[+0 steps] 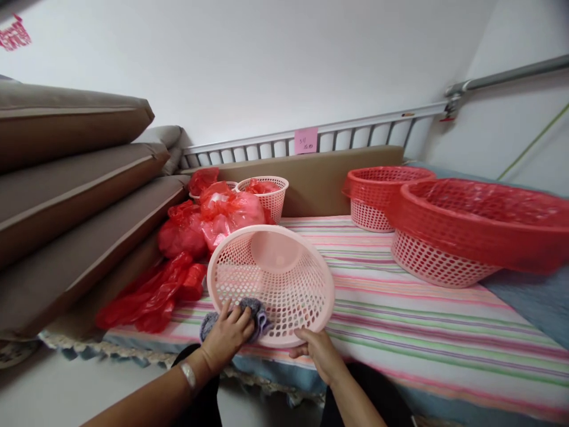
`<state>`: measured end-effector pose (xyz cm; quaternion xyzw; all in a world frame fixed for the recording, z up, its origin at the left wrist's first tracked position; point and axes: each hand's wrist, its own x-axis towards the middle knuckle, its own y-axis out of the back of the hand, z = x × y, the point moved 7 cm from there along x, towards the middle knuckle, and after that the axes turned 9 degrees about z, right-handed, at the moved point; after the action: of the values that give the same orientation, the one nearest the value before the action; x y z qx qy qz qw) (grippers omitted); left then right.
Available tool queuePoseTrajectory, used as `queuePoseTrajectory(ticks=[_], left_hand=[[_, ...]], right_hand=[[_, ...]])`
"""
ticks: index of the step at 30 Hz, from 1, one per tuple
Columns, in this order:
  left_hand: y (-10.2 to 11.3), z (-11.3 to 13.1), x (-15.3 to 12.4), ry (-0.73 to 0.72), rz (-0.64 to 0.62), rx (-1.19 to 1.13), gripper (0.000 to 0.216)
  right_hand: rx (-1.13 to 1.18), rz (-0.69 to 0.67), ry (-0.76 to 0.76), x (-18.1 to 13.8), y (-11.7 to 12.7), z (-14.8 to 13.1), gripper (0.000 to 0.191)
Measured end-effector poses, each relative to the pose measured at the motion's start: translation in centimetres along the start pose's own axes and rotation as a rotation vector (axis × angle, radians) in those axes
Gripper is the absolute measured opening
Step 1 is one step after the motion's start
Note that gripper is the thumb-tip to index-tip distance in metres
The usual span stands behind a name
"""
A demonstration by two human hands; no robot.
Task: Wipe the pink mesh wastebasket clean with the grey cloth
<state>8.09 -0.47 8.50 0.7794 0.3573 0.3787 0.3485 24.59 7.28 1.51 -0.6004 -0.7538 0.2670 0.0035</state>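
Observation:
A pink perforated plastic basket (pixel 271 261) lies tipped on its side on the striped sheet, its mouth facing me. My right hand (pixel 317 351) grips the near right part of its rim, thumb over the edge. My left hand (pixel 229 332) is closed on a bunched grey and purple cloth (pixel 260 320), pressing it against the lower left rim. Part of the cloth hangs outside the basket and part lies inside. The undersides of the left fingers are hidden by the cloth.
Red plastic bags (pixel 231 210) are heaped behind and left of the basket, with a smaller pink basket (pixel 278 198) behind them. At right stand two baskets lined with red bags (pixel 462 231). Stacked brown cushions (pixel 89 196) rise at left. A radiator (pixel 329 139) runs along the wall.

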Motion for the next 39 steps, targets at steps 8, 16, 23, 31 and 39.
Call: queuePoseTrajectory(ticks=[8, 16, 23, 31, 39], left_hand=[[2.4, 4.2, 4.1, 0.076, 0.021, -0.042, 0.017], [2.4, 5.5, 5.1, 0.103, 0.073, -0.028, 0.020], [1.6, 0.9, 1.5, -0.018, 0.074, 0.124, 0.022], [3.7, 1.8, 2.1, -0.048, -0.059, -0.001, 0.020], [3.6, 6.5, 4.7, 0.106, -0.048, -0.093, 0.014]], right_hand=[[0.222, 0.109, -0.016, 0.7, -1.0, 2.2, 0.042], [0.245, 0.087, 0.042, 0.8, -1.0, 1.6, 0.037], [0.024, -0.008, 0.011, 1.1, -0.8, 1.8, 0.027], [0.088, 0.139, 0.071, 0.4, 0.2, 0.8, 0.040], [0.158, 0.121, -0.068, -0.6, -0.7, 2.3, 0.040]])
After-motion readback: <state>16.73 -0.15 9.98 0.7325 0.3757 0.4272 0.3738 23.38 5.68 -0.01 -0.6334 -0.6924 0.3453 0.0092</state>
